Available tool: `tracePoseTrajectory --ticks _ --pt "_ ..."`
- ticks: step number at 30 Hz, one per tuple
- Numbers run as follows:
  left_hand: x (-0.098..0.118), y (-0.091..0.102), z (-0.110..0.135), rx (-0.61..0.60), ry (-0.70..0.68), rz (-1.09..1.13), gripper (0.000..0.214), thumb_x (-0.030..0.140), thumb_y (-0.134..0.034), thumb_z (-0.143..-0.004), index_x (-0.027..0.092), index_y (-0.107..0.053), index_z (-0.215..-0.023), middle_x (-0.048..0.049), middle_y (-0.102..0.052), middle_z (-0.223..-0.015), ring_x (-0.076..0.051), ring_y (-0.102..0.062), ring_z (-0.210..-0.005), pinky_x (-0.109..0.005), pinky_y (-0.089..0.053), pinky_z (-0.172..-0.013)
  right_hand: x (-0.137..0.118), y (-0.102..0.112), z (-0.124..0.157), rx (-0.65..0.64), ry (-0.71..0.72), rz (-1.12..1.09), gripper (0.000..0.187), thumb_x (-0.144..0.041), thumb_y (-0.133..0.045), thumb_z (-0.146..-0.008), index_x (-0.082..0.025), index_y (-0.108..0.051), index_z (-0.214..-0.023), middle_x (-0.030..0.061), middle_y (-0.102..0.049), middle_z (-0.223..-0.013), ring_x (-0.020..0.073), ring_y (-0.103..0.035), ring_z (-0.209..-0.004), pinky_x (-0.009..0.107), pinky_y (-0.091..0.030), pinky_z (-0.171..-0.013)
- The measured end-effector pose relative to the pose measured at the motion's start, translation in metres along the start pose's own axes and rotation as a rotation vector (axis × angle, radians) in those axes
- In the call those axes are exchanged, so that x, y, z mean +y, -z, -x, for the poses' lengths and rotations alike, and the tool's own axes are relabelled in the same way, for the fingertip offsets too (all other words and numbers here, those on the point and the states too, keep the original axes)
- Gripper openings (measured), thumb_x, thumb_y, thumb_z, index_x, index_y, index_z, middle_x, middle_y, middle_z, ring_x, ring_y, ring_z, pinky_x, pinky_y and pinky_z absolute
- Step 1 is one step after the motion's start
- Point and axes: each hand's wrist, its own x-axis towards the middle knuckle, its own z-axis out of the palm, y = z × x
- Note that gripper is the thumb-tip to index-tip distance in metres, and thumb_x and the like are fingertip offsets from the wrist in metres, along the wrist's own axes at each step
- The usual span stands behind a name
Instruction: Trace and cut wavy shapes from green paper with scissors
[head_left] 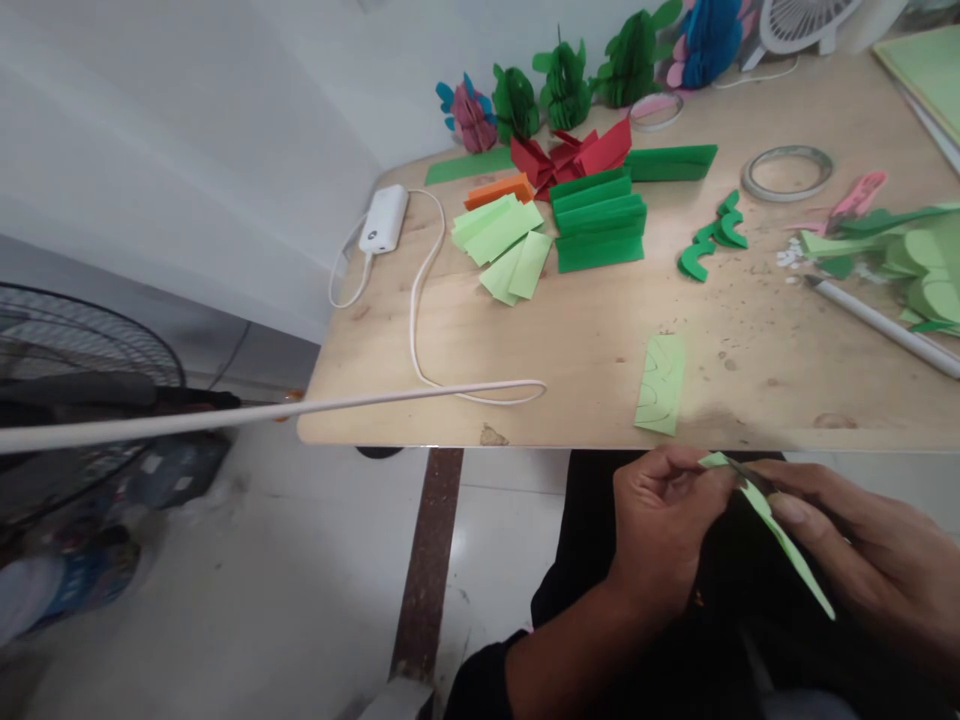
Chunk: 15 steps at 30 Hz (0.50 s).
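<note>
My left hand (660, 520) is closed in a pinch on a light green paper piece (716, 461), just below the table's front edge and above my dark-clothed lap. My right hand (862, 540) is closed around scissors (742, 472); only a dark bit of blade shows at the paper, and the handles are hidden. From the blades a narrow light green strip (795, 560) hangs down to the right. On the table close above my left hand lies a light green paper rectangle (661, 385) with curved pencil lines.
Folded green papers (600, 220), light green slips (499, 240) and red paper (570, 160) lie mid-table. Finished paper figures (566, 90) stand along the wall. Tape rolls (787, 174), a white pen-like tool (885, 325) and paper scraps (930, 270) sit right. A white cable (420, 300) crosses the left side.
</note>
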Motion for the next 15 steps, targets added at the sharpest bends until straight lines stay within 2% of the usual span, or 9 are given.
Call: tracePoseTrajectory --ticks 5,11,15 --pt "-0.0009 0.0009 -0.0001 0.007 0.010 0.006 0.021 0.026 -0.085 -0.060 0.016 -0.066 -0.064 0.0023 -0.065 -0.062 -0.008 -0.056 -0.058 -0.021 -0.045 -0.062 0.0007 0.0016 0.0012 -0.003 -0.021 -0.025 0.021 -0.040 -0.054 -0.087 -0.035 -0.073 -0.093 -0.0033 -0.080 -0.082 0.0170 -0.074 -0.060 0.020 -0.056 -0.050" --pt "0.0013 0.0006 0.0012 0.009 0.002 -0.016 0.020 0.026 -0.083 -0.061 0.016 -0.067 -0.064 0.0019 -0.065 -0.062 -0.008 -0.056 -0.058 -0.022 -0.046 -0.062 0.0005 0.0016 0.0013 -0.027 -0.124 -0.046 0.023 -0.044 -0.057 -0.083 -0.034 -0.076 -0.090 -0.0005 -0.080 -0.080 0.0222 -0.075 -0.061 0.028 -0.059 -0.053" --pt "0.0010 0.0006 0.0007 0.012 0.007 -0.022 0.023 0.029 -0.084 -0.060 0.016 -0.065 -0.063 0.0023 -0.064 -0.062 -0.008 -0.055 -0.058 -0.022 -0.046 -0.063 0.0001 0.0011 0.0009 -0.023 -0.109 -0.047 0.022 -0.042 -0.057 -0.084 -0.035 -0.076 -0.090 -0.0014 -0.080 -0.080 0.0208 -0.074 -0.060 0.026 -0.058 -0.052"
